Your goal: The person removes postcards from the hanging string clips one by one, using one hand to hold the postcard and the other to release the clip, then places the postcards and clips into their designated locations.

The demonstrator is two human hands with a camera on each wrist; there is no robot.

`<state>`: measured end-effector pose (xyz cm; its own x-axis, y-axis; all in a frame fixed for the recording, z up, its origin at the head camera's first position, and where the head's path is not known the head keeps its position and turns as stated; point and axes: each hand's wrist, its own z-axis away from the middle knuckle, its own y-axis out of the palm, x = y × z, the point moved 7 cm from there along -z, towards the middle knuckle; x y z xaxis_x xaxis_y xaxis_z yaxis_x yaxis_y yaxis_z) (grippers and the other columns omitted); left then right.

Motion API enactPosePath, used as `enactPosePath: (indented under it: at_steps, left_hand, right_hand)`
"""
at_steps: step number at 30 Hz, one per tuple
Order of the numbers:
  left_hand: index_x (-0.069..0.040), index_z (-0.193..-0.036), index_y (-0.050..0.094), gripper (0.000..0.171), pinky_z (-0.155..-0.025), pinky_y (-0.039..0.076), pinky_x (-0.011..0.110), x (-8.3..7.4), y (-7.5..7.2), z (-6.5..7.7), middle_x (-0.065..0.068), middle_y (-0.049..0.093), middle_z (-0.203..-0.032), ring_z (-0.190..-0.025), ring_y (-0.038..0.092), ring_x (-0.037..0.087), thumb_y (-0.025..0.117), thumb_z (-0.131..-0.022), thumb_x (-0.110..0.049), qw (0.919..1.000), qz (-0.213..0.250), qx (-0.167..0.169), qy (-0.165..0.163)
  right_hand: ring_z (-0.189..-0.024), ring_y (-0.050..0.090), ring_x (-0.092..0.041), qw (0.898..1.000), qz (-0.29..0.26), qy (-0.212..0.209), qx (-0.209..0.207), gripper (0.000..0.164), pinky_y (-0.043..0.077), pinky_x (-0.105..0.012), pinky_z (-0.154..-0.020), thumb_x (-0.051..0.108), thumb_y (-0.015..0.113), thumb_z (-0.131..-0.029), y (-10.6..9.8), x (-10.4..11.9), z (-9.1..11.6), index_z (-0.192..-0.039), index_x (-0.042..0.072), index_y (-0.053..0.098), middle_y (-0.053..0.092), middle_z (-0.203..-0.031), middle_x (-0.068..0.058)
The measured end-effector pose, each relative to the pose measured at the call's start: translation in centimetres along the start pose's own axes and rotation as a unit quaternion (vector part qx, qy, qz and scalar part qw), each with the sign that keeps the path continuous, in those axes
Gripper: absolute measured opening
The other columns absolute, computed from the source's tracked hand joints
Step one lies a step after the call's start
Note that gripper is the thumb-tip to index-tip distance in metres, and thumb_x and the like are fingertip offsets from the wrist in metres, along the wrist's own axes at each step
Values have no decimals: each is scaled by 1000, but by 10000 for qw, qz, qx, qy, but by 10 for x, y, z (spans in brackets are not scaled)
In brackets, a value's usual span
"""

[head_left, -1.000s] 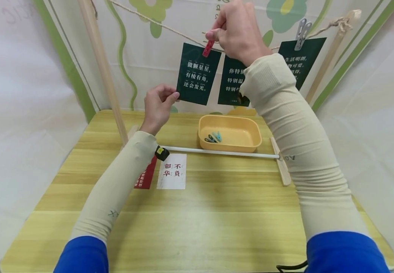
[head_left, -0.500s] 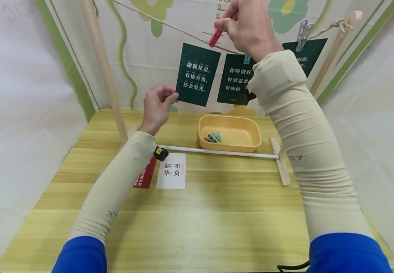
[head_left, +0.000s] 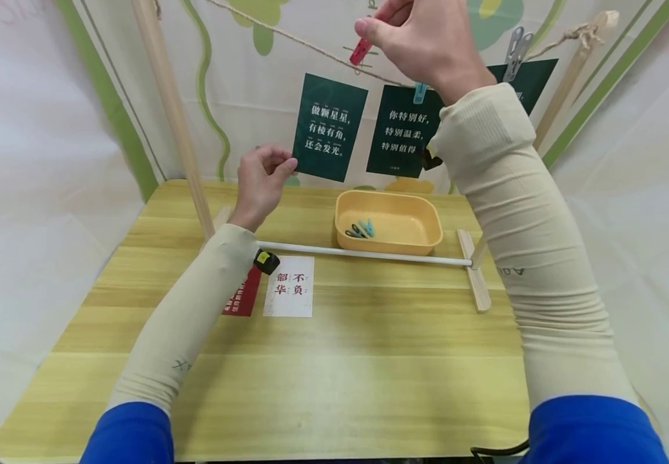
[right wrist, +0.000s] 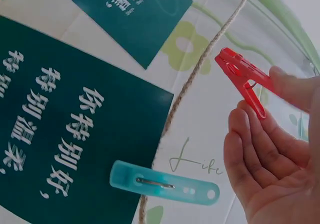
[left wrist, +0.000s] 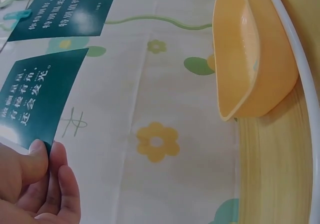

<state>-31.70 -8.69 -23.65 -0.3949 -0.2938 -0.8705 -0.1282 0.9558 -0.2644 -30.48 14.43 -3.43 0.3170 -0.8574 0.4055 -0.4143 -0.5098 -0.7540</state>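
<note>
In the head view, my left hand (head_left: 259, 187) pinches the lower left corner of a dark green card (head_left: 330, 125) with white writing. The card's top edge lies below the slanting rope (head_left: 294, 40). My right hand (head_left: 427, 48) pinches a red clothespin (right wrist: 245, 76) by its handles, the tip right at the rope in the head view. The right wrist view shows nothing between the clothespin's jaws. A second green card (head_left: 398, 129) hangs from the rope by a light blue clothespin (right wrist: 165, 183). Farther right, a grey clothespin (head_left: 517, 55) holds another green card (head_left: 534, 80), partly hidden by my arm.
A yellow basin (head_left: 389, 243) with several small clothespins (head_left: 360, 229) stands at the table's back. In front runs a white rod (head_left: 363, 254) between wooden posts (head_left: 174, 116). A white card (head_left: 289, 287) and a red card (head_left: 243, 296) lie on the table (head_left: 358, 374).
The red clothespin has come up off the top of the held card to the rope, with my right hand moving up and right. The held card has shifted slightly left, away from the rope.
</note>
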Motion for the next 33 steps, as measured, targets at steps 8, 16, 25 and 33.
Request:
enactPosePath:
  at_steps: [8,16,25,33]
  left_hand:
    - [1,-116,72,19,-85,57,19,8,-3,6,18,75,-111,-89,70,11,68,-104,-13,9999,-58,11,-148]
    - [1,-115,73,19,-87,58,20,12,-6,10,15,75,-108,-91,71,16,68,-104,-13,9996,51,25,-282]
    - [1,-115,72,19,-85,57,18,15,-6,15,14,75,-106,-89,71,14,68,-104,-14,9992,152,85,-349]
    - [1,-119,71,22,-87,58,19,18,-9,21,15,74,-109,-88,69,8,66,-105,-15,9989,211,163,-379]
  right_hand:
    - [-101,54,0,9991,-373,-220,-51,49,49,-13,-109,49,68,-100,2,7,6,-133,13,70,70,-136,-5]
    - [-98,60,0,9976,-369,-579,41,50,53,-15,-105,55,69,-98,8,14,16,-123,13,76,75,-127,-4]
    - [-88,62,-1,9942,-183,-1054,69,50,56,-13,-93,58,69,-97,15,18,29,-113,12,81,80,-112,-3]
    - [-81,65,-1,9924,-152,-1189,275,48,56,-12,-85,56,71,-97,26,14,41,-106,11,83,82,-105,-5]
